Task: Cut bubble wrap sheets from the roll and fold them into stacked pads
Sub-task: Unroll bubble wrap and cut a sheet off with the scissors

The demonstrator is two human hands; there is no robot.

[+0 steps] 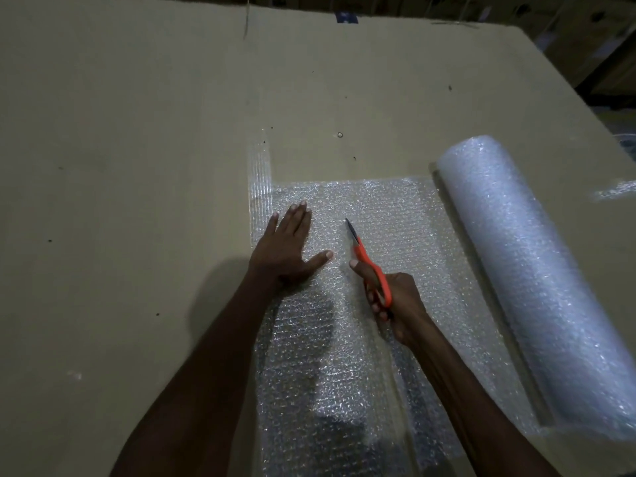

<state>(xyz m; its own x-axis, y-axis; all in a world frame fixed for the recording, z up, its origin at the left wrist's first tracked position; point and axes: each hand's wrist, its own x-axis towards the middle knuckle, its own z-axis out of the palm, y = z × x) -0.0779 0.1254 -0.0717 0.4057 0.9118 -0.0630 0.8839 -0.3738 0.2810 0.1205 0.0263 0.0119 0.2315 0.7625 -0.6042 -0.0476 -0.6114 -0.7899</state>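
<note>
Your fingers on the left hand [287, 247] lie straight and spread, pressing flat on the unrolled bubble wrap sheet [385, 215], while your right hand [395, 304] curls round the orange handles of the scissors [368, 261], blades pointing away from you over the sheet. To your right, the bubble wrap roll [537, 270] rests on the cardboard-covered table [137, 132], touching the sheet's edge

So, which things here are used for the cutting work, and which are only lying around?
In use:
- bubble wrap roll
- unrolled sheet, pressed flat by the left hand
- orange scissors, held in the right hand

Lying about:
- narrow bubble wrap strip beside the sheet's far left corner
- small scrap beyond the roll
- cardboard-covered table
</note>
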